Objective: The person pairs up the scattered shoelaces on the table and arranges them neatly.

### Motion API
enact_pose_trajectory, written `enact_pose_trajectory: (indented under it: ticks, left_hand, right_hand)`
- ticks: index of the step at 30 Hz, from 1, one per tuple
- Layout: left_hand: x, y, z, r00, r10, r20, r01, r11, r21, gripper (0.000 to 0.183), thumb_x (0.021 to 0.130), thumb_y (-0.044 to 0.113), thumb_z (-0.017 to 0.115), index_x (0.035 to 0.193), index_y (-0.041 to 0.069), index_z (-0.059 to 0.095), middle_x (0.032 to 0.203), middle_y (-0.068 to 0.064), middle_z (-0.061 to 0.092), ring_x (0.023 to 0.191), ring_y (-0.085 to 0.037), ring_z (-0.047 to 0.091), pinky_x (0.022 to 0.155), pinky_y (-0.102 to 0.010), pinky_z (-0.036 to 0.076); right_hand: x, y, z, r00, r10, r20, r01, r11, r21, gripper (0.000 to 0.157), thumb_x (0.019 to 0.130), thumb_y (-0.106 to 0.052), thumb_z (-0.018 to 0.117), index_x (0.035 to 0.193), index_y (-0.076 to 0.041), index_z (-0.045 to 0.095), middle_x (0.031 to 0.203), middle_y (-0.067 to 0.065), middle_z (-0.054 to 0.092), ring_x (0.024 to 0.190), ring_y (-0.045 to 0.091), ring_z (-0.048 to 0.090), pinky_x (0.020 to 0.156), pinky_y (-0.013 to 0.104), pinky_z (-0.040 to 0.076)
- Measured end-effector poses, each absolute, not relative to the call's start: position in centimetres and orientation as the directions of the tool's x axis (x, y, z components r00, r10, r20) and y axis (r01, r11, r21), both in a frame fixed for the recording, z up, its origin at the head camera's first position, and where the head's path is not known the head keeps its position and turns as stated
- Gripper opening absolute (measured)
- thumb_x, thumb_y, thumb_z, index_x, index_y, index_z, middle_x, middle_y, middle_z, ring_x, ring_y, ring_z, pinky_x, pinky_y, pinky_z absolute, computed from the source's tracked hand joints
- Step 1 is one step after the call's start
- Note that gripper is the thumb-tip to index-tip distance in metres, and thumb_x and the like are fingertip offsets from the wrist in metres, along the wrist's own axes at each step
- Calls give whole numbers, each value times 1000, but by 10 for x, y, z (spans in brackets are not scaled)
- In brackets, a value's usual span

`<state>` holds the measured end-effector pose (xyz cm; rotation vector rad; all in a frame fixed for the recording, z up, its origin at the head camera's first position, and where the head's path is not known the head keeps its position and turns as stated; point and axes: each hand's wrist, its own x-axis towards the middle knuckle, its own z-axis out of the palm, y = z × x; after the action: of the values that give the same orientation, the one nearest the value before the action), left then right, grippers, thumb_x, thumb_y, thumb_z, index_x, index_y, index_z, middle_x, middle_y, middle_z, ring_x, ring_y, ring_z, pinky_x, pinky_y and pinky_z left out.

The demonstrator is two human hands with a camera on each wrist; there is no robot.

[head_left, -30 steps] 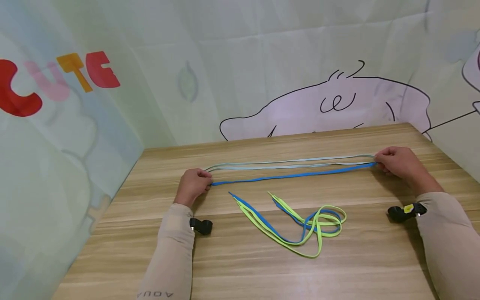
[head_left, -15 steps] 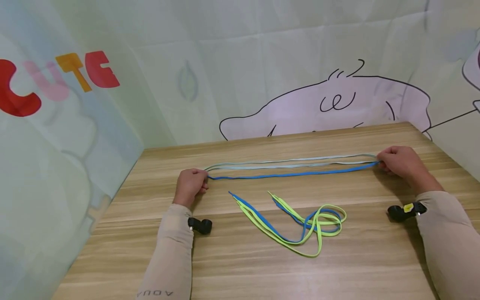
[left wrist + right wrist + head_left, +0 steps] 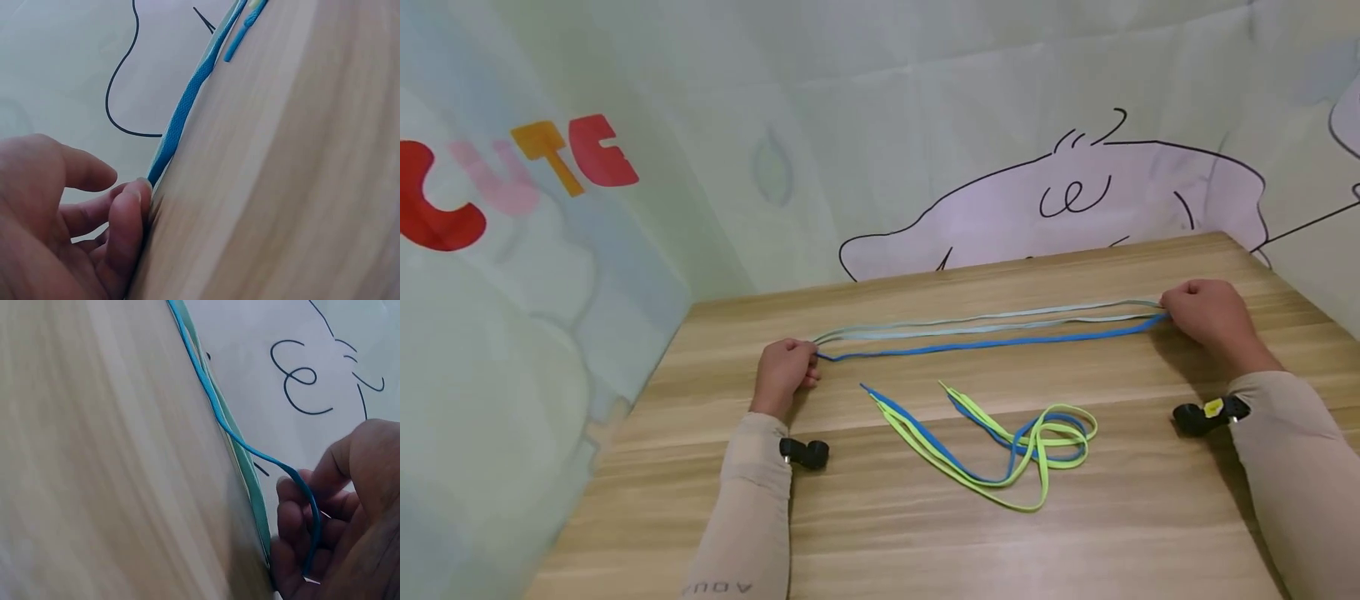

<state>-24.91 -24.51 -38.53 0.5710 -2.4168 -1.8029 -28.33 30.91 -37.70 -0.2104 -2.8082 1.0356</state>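
Observation:
A blue shoelace (image 3: pixel 955 347) runs lengthwise across the table between the two hands. My left hand (image 3: pixel 782 371) pinches its left end at the fingertips; the left wrist view shows the lace (image 3: pixel 186 112) leading into them. On the far side, my right hand (image 3: pixel 1210 315) grips the other end, and in the right wrist view the lace's tail (image 3: pixel 315 519) hangs across the curled fingers. Just behind the blue one lie two pale mint lace strands (image 3: pixel 940 334), nearly parallel, their ends reaching both hands. The right hand's lower fingers are close to the pale lace (image 3: pixel 255 487).
Nearer the body, a loosely looped bundle of neon yellow-green laces (image 3: pixel 955 475) and blue laces (image 3: pixel 925 433) lies on the wooden table (image 3: pixel 1000 558). A printed cloth backdrop (image 3: pixel 925 150) stands behind and to the left of the table.
The left hand has brought the blue lace's end back toward the pale strands. My right hand has shifted slightly right and away with its end. The head view has tilted a little.

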Motion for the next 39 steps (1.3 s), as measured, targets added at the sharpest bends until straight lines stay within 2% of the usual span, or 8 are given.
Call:
enact_pose_trajectory:
  ticks: [4, 8, 13, 18, 22, 29, 33, 39]
  left_hand:
    - [-244, -244, -391, -924, -330, -192, -257, 167, 952, 23, 95, 12, 59, 110, -6, 60, 87, -9, 62, 56, -10, 59, 47, -19, 49]
    - [-241, -248, -396, -919, -336, -206, -261, 126, 957, 23, 96, 12, 58, 110, -6, 61, 83, -8, 64, 55, -10, 59, 46, -19, 48]
    - [-238, -252, -398, -912, -356, -204, -255, 103, 961, 21, 96, 11, 57, 108, -6, 61, 75, -5, 63, 53, -8, 57, 43, -18, 46]
    - [-239, -248, -397, -914, -332, -233, -276, 89, 957, 22, 97, 12, 56, 110, -5, 60, 76, -5, 64, 55, -9, 58, 46, -19, 48]
    - [-246, -247, -393, -921, -325, -214, -267, 129, 955, 22, 97, 14, 56, 107, -4, 62, 78, -5, 64, 56, -9, 59, 47, -20, 50]
    - [-250, -249, -386, -933, -307, -187, -263, 229, 937, 24, 98, 17, 55, 106, -3, 64, 79, -5, 65, 58, -9, 62, 51, -21, 52]
    - [-249, -252, -385, -932, -298, -205, -272, 203, 941, 25, 99, 16, 55, 110, -5, 62, 79, -4, 65, 59, -9, 62, 50, -21, 52]
    - [-249, -253, -384, -930, -300, -214, -269, 156, 951, 25, 99, 16, 55, 111, -4, 62, 79, -4, 64, 57, -8, 62, 49, -19, 50]
  right_hand:
    - [-283, 308, -371, -973, 201, 115, 84, 769, -634, 26, 88, -20, 50, 79, -2, 66, 83, 14, 59, 74, 28, 50, 58, 34, 39]
    - [-285, 305, -362, -968, 210, 136, 90, 798, -596, 27, 87, -21, 48, 79, -3, 67, 80, 13, 60, 73, 29, 51, 56, 35, 38]
    - [-290, 299, -355, -962, 229, 146, 101, 801, -590, 32, 88, -24, 47, 92, 0, 68, 89, 17, 63, 77, 32, 53, 57, 37, 38]
    - [-288, 304, -354, -949, 273, 159, 127, 791, -598, 37, 92, -27, 46, 103, 2, 66, 98, 23, 63, 84, 37, 53, 58, 39, 39]
    - [-283, 307, -360, -943, 287, 167, 123, 769, -627, 38, 92, -25, 46, 105, 3, 67, 104, 26, 65, 87, 38, 54, 61, 39, 39]
    - [-274, 302, -382, -944, 312, 103, 164, 718, -676, 39, 95, -25, 44, 107, 5, 66, 109, 27, 66, 87, 34, 54, 63, 38, 40]
    - [-273, 297, -383, -928, 344, 140, 155, 701, -696, 36, 93, -23, 43, 104, 3, 66, 107, 24, 68, 85, 31, 53, 61, 37, 40]
    - [-278, 280, -367, -918, 337, 208, 89, 688, -721, 32, 91, -20, 44, 103, 0, 67, 95, 11, 74, 86, 24, 55, 63, 34, 39]
